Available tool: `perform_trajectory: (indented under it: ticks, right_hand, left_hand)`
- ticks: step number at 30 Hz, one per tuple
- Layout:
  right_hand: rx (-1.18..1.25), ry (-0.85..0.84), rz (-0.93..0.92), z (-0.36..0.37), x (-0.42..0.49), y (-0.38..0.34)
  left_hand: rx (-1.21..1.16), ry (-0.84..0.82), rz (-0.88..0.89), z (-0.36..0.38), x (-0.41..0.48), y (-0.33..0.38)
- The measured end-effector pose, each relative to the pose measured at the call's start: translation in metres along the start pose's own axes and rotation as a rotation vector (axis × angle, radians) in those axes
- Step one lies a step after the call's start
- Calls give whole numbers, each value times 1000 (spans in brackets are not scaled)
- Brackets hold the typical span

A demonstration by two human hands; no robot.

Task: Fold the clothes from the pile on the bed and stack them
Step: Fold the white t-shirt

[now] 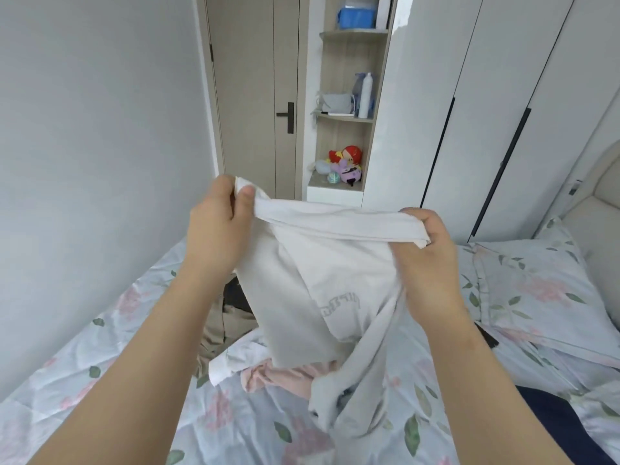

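We see a white shirt [318,280] held up in the middle of the frame, stretched by one edge between both hands, above the pile [268,370] of clothes on the bed [100,380]. The left hand [218,223] pinches one corner of that edge between thumb and fingers [246,193]. The right hand [426,250] has its fingers curled round the other end, closed on the cloth. The rest of the shirt hangs down, and its lower part trails onto the pile, touching a pink garment [285,374].

We judge the left pinch the weakest point. It sits at the very corner, so a brisk shake to open the shirt could pull the cloth free and drop that side back into the pile.

The hanging part looks twisted at lower centre. Laid down as it is, that twist would be trapped in the fold and leave it lumpy.

The lettering on the shirt reads reversed. It may be inside out, or we may be seeing the print through the back; it is too blurred to say. Folded unchecked, it could end up wrong side out.

The trailing hem could also drag the pink garment along when the shirt is lifted clear.

With the pile at centre and a pillow [536,290] at right, the shirt may land partly on other clothes and fold crooked.
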State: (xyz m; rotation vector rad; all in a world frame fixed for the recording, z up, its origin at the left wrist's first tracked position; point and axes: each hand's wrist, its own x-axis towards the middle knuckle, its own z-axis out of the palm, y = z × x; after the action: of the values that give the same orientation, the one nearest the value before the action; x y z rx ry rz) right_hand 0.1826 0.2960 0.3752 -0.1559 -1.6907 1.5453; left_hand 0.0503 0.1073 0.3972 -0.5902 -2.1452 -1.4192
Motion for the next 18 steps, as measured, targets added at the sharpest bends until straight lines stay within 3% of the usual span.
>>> perform_trajectory:
  ticks: [2, 5, 6, 8, 10, 14, 18]
  right_hand:
    - [-244, -142, 49, -11, -16, 15]
    - [-535, -647, 472, -33, -46, 51]
    - [-664, -701, 569, -39, -52, 62]
    - [-863, -598, 592, -50, -56, 75]
    - [-912, -420, 501, -58, -54, 82]
    - [-323, 19, 467, -64, -49, 68]
    - [-66, 57, 335, -49, -34, 32]
  left_hand:
    - [50, -30, 4, 1, -9, -9]
    - [81, -146, 20, 10, -30, -19]
    - [88, -186, 20, 15, -37, -21]
    - [62, -205, -17, 22, -47, -24]
    - [9, -154, -79, 23, -47, -28]
    - [0, 7, -87, 12, -32, -35]
    - [19, 87, -157, 12, -28, -39]
